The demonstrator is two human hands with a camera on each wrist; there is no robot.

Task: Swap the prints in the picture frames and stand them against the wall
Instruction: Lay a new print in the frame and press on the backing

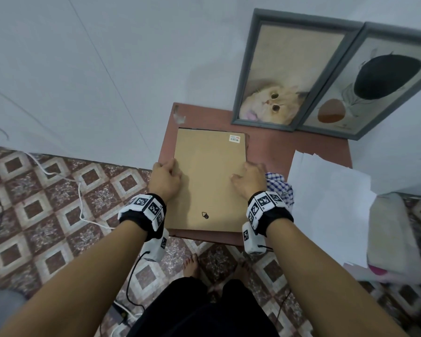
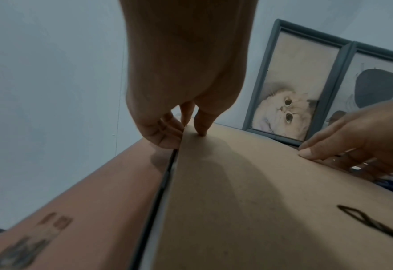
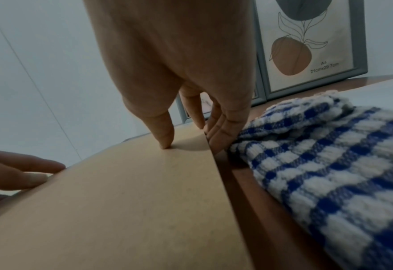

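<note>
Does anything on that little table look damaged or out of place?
Yes. The table has a chipped patch at its far left corner. A checked cloth lies bunched beside the face-down frame, and loose white papers overhang the table's right edge.

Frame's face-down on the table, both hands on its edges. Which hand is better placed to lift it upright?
Left, marginally. The left hand has fingers curled under the face-down frame's free edge; the right hand is crowded by the checked cloth.
</note>
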